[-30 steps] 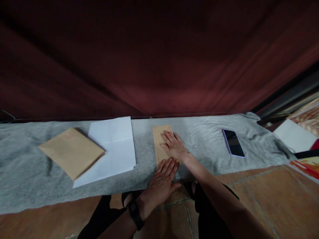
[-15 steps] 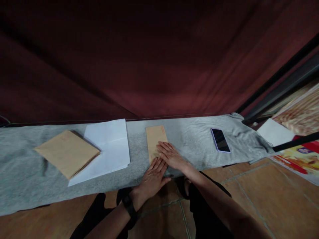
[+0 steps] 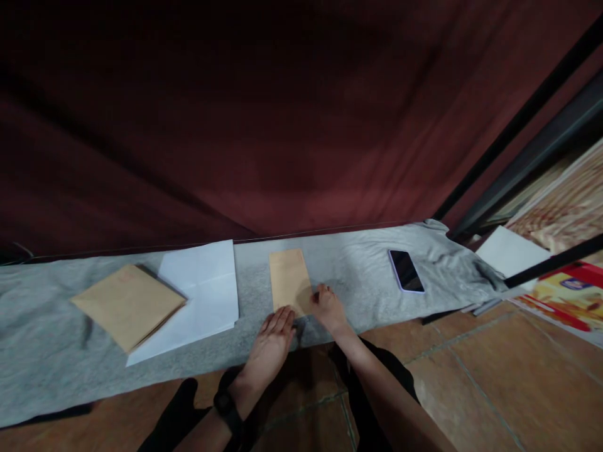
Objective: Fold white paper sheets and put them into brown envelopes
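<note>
Nearest are the dark trousers (image 3: pixel 174 411) of the person, above the tiled floor (image 3: pixel 475 351). The knees are close to the worktop (image 3: pixel 358 257), perhaps so that 2 arms can reach down without stretching. On the left wrist there is a dark band (image 3: pixel 227 411).

The left hand (image 3: pixel 272 342) lies palm down, its fingers straight and close together, the tips upon the near end of the small brown envelope (image 3: pixel 288 276). I judge that this flat contact serves as a weight, so that the paper does not slide on the soft cover. The right hand (image 3: pixel 328 306) is at the near right edge of the same envelope, with fingers curled inward; whether they pinch the edge or only press there, I cannot tell. A place at the edge probably gives better control than the middle would.

The small brown envelope lies flat on the worktop, in front of the person, its long side pointing away, likely for the convenience of 2 hands.

To the left, the larger brown envelopes (image 3: pixel 129 304) lie at an angle, partly over the white sheets (image 3: pixel 207 285), apart from the hands. To the right, the phone (image 3: pixel 407 271) lies alone, screen upward, probably out of the way. Farthest hangs the dark red curtain (image 3: pixel 282 125).
</note>
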Demonstrator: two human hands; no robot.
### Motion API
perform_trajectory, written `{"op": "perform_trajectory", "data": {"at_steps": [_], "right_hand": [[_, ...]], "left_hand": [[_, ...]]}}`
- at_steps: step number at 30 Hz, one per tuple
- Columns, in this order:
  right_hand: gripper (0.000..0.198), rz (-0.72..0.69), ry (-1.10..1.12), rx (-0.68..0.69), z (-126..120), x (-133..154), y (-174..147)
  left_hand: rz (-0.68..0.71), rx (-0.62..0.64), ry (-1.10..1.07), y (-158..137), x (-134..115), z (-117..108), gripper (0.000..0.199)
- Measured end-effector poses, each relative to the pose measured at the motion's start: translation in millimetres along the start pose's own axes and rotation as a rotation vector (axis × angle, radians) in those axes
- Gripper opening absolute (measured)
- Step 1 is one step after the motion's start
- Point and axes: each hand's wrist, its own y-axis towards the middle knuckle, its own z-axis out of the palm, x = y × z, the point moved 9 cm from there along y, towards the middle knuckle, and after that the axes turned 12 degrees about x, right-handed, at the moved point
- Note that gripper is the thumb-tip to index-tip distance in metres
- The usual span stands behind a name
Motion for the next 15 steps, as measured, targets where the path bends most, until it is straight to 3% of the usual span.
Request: {"op": "perform_trajectory", "data": {"at_steps": [5,8,12,15], "right_hand": [[0.024,0.003,0.057,0.035,4.3,-2.5,4.8],[0.021,-0.039,0.290,0.009,8.6,-5.0,8.8],[0.027,-0.112,0.624,0.034,20.6,-7.9,19.2],[0.030,-0.211,0.677,-0.008,5.2,-12.2,30.4]], "left_hand": [[-0.010,0.107,0.082,10.0,-0.4,-6.2,0.054],[-0.041,0.127,0.051,16.6,-1.5,-11.3,0.056],[-0.089,0.108,-0.005,25.7,-1.7,-17.8,0.042],[-0.103,0.027,-0.083,29.2,5.4,-26.4,0.040]]}}
